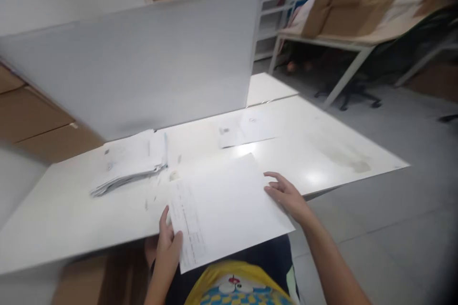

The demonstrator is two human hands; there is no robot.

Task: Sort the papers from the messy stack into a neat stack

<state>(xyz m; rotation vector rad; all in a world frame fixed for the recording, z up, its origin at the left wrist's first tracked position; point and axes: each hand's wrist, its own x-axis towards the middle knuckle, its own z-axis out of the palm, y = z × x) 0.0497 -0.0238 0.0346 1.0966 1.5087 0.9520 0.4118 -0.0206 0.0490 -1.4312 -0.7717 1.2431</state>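
- The near edge of the white bench (311, 124) runs slantwise across the lower view; the printed sheet (232, 205) lies across that edge, its lower part over the person's lap and its upper part above the bench.
- The far side is bounded by an upright white panel (171, 66), with brown cardboard boxes (39, 114) close against its left end.
- To the right, a broad stretch of bench surface runs from the sheet to the pointed corner, bearing a greyish smear (354, 162); beyond it is grey floor (375, 200).
- On the left, a stack of papers (125, 157) lies near the panel, apart from the sheet. A flat paper (239, 131) lies beyond the sheet's upper edge, also near the panel.
- The left hand (169, 242) is at the sheet's left edge, beside the blurred print: its thumb overlaps the margin, and the index finger stands apart, just outside. Whether hidden fingers clamp from below cannot be told.
- The right hand (284, 195) meets the opposite edge, its thumb tip overlapping the blank side and its index finger reaching forward, a small gap between them. Whether these fingers grip the sheet cannot be told.
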